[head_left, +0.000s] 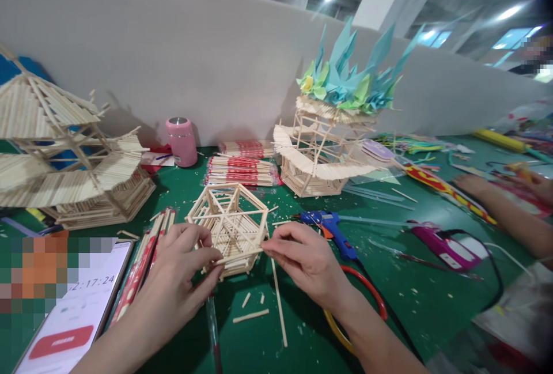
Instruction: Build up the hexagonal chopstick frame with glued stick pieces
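Observation:
A small six-sided frame of wooden sticks [233, 230] stands on the green table between my hands. Its upper rim has sticks crossing at the middle. At the near side of that rim, a thin wooden stick [242, 255] runs between my fingertips. My left hand [184, 259] pinches its left end, thumb and forefinger closed. The fingers of my right hand [306, 256] are pressed together at the right end, by the frame's corner. Loose cut sticks [251, 316] lie in front of the frame. A blue glue gun [330, 229] rests just beyond my right hand.
Stick pavilions stand at the left [82, 178] and back right [319, 161]. Red-banded stick bundles [242, 170], a pink flask [181, 142], a phone [78, 310], scissors with red and yellow handles [367, 282] and cables surround the work. Another person's arm [505, 212] reaches in at right.

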### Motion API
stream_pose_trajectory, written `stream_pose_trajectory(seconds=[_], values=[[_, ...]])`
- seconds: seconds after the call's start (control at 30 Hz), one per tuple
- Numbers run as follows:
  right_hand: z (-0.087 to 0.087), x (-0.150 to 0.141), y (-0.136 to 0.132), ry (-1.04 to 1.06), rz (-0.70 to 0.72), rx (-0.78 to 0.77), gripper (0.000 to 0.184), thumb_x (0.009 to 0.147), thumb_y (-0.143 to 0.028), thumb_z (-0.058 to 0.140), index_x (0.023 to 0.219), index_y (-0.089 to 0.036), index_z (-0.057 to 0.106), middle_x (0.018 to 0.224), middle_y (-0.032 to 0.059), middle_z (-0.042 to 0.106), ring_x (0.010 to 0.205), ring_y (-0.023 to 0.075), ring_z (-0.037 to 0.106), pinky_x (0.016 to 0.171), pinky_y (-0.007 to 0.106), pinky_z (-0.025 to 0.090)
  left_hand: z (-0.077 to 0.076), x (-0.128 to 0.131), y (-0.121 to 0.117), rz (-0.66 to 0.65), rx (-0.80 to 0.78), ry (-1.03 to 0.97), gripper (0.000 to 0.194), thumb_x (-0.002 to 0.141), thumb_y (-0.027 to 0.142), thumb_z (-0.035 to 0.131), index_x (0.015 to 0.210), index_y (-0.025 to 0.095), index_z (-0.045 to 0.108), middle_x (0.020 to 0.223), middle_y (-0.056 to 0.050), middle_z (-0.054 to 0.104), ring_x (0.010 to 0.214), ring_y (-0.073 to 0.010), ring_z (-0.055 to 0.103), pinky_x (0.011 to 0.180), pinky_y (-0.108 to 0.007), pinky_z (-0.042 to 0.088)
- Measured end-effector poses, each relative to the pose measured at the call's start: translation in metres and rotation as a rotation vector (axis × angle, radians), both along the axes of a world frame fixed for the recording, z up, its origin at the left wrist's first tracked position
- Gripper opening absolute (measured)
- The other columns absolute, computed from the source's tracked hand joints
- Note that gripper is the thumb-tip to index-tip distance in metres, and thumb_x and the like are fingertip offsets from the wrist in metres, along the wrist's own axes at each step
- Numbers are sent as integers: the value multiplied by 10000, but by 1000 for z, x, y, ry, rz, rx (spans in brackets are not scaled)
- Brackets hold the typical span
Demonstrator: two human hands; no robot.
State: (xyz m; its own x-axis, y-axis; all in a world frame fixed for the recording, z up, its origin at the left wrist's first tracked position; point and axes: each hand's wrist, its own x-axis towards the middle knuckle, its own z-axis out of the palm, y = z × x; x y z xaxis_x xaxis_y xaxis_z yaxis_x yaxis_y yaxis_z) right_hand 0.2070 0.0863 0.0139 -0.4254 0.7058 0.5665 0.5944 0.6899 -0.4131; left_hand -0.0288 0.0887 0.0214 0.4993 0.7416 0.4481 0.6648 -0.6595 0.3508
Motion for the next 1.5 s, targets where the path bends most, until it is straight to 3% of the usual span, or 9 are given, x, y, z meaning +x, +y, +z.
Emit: stream_pose_trajectory(seconds=[0.57,0.87,1.5], values=[[3,-1,1,19,4,11,163,860,-167,546,892,-174,706,777,59,638,711,159,587,617,284,470,1,-1,0,-3,-9,-7,152,813,215,521,755,228,661,819,-41,556,812,-204,475,699,-339,411],[-3,0,1,120,-4,-105,165,862,-184,546,900,-189,707,812,54,632,743,153,608,643,266,507,-2,-4,0,1,-58,-94,97,800,218,562,862,222,637,884,-37,572,834,-190,504,718,-332,433],[-1,-4,1,40,-4,-23,172,869,-192,542,902,-180,710,796,60,638,728,160,586,630,289,490,-5,-3,0,-19,-23,-74,100,819,208,537,806,238,631,894,-35,543,864,-201,474,733,-341,400]])
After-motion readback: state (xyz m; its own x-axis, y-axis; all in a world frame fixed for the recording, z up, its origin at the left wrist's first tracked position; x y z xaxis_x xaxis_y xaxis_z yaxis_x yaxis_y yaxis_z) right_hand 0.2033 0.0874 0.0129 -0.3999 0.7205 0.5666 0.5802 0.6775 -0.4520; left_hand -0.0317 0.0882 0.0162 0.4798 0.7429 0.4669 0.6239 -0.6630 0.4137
